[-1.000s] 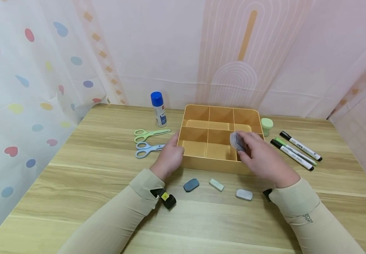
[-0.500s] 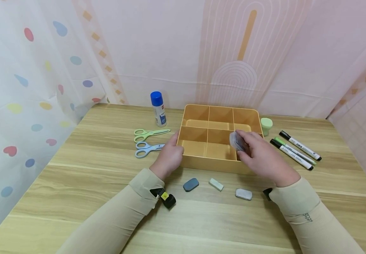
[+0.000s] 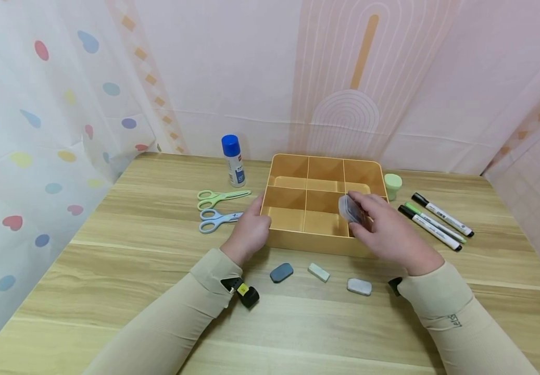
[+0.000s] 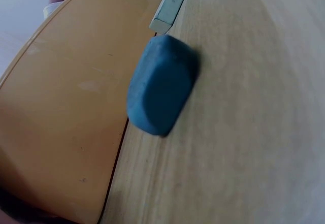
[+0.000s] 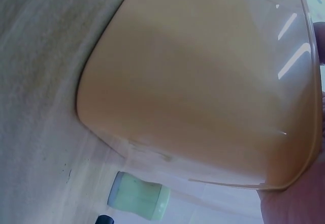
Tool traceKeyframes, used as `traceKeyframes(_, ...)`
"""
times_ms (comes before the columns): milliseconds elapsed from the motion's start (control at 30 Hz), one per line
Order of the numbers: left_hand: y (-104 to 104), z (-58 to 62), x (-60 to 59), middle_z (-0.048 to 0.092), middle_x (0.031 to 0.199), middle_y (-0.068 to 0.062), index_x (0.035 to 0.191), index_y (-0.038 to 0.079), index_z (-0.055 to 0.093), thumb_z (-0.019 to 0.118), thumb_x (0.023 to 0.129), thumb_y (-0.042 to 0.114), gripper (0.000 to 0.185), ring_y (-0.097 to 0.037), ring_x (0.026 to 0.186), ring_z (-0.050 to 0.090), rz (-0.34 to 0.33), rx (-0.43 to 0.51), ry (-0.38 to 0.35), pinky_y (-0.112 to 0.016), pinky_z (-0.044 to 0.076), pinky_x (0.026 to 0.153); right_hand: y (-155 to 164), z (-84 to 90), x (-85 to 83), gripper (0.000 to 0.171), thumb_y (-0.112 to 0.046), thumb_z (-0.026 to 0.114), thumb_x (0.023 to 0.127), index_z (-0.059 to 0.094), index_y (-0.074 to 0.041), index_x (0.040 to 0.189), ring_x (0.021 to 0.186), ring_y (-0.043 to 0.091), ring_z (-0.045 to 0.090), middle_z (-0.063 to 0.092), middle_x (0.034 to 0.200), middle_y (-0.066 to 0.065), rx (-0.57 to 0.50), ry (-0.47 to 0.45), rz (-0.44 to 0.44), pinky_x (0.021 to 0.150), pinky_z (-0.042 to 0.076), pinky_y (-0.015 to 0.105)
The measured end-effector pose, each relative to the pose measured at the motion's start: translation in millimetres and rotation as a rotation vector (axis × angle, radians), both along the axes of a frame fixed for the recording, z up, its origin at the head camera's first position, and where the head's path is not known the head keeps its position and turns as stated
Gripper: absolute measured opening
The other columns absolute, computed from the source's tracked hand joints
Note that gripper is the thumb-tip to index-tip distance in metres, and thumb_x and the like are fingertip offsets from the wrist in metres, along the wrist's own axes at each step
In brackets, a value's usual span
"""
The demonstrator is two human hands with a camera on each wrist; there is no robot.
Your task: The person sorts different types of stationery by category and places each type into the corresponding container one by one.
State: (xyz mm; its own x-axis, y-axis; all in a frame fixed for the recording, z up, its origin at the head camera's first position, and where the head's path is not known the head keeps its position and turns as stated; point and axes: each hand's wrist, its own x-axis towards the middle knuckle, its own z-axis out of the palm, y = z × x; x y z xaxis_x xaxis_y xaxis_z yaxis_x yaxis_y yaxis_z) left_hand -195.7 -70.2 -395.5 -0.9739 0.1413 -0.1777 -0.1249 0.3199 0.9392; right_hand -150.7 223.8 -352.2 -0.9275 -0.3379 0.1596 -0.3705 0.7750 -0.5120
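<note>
A yellow-orange divided organizer box (image 3: 316,244) stands on the table in the head view. At its front left corner, my left hand (image 3: 247,234) grips the side wall. My right hand (image 3: 391,234) pinches a small clear plastic case (image 3: 346,207) over the front right compartment, its far part hidden by the fingers. Before the box lie three eraser-like blocks: a dark blue one (image 3: 281,272), a pale green one (image 3: 318,272) and a greyish white one (image 3: 359,286). The left wrist view shows the blue block (image 4: 162,84) close by the box's front wall (image 4: 76,92).
Left of the box are green scissors (image 3: 223,198), blue scissors (image 3: 215,221) and an upright glue stick (image 3: 234,164) with a blue cap. To its right stand a small green pot (image 3: 393,186) and several items: two black-capped markers (image 3: 431,229) and a green pen (image 3: 438,223). A curtain hangs behind.
</note>
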Motion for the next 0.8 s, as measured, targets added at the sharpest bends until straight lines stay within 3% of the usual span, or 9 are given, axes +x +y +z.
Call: traceKeyframes(800,-0.1,1.3,0.9,0.034,0.171,-0.009,0.170,0.020,0.021,0.034,0.096,0.001,0.077,-0.035,0.155,0.037,-0.004,0.013,-0.007,-0.056,0.031,0.127,4.2,1.0,-0.4,0.064,-0.011,0.065,0.102,0.040,0.000,0.159,0.124,0.035,0.059,0.052,0.148,0.019,-0.103,-0.045,0.027,0.104,0.056,0.054)
